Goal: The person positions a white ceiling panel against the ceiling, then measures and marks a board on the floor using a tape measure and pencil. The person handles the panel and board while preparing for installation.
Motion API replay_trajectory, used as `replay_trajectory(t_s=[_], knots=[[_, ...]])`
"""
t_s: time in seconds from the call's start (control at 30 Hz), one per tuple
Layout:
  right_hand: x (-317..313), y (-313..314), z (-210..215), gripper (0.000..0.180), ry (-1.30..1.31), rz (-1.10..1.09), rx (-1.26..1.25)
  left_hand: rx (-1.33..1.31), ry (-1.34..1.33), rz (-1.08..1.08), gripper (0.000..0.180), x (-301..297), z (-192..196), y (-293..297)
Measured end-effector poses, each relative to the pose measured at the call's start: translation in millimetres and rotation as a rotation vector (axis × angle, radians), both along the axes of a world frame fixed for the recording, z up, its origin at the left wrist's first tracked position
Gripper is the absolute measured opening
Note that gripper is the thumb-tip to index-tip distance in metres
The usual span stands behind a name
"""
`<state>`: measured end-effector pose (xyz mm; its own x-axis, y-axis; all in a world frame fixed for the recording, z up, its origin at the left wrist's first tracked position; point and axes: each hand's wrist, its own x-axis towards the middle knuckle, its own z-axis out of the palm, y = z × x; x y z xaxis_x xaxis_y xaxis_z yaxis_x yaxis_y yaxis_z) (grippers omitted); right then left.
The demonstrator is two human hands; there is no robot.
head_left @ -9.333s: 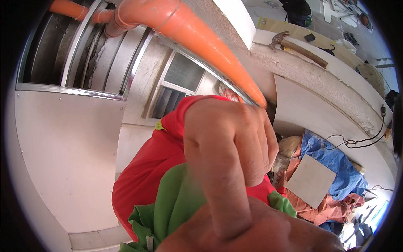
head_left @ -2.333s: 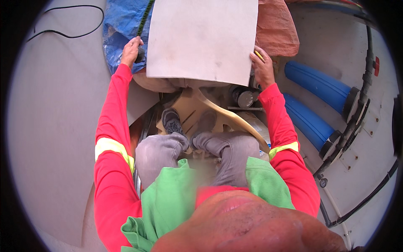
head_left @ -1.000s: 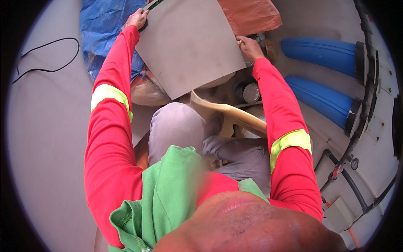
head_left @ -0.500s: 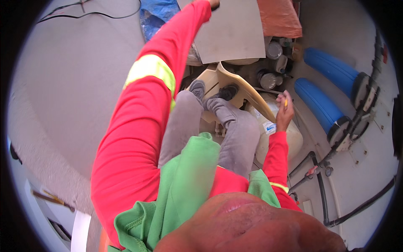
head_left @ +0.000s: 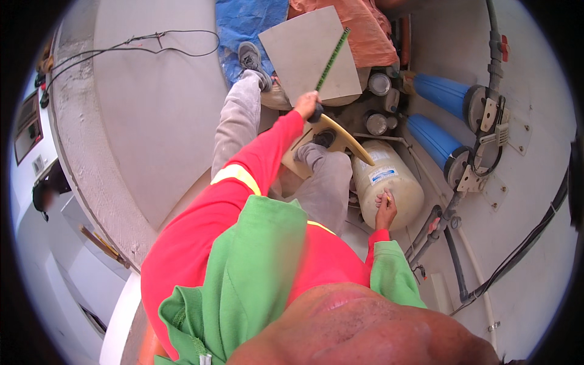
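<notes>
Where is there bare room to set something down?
On the square board, left of the green tape blade and beside the blue tarp. The pale panel between black cable and grey trouser leg is bare, though possibly sloped. Crowded: right of the board, with cans and blue cylinders, and around the tank near the right hand.

At the far end, a blue tarp [head_left: 248, 24] and, to its right, an orange tarp [head_left: 372, 44] carry a square grey panel [head_left: 295, 52].

Black tape case [head_left: 316, 113] partly hidden by left hand [head_left: 306, 104], yellow object [head_left: 389, 198] in right hand [head_left: 385, 210] too small for identification.
</notes>
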<state>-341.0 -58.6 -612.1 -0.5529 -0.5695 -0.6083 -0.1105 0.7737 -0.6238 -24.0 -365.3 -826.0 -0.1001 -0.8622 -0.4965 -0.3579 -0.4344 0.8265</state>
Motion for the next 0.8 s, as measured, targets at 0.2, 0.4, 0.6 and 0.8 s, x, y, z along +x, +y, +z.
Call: replay_trajectory(t_s=[0.2,0.4,0.6,0.8], knots=[[20,-29,41,0.025,0.156,-0.111,0.068,-0.143,-0.188,-0.271,0.051,99,-71,-122],[83,-158,30,0.024,0.145,0.179,-0.057,0.017,-0.357,-0.380,0.052,164,-147,-231],[130,-263,-13,0.023,0.049,0.284,-0.052,0.000,-0.430,-0.489,0.054,190,-221,-295],[162,-305,-46,0.022,0.155,0.568,0.018,-0.056,-0.310,-0.457,0.054,208,-266,-309]])
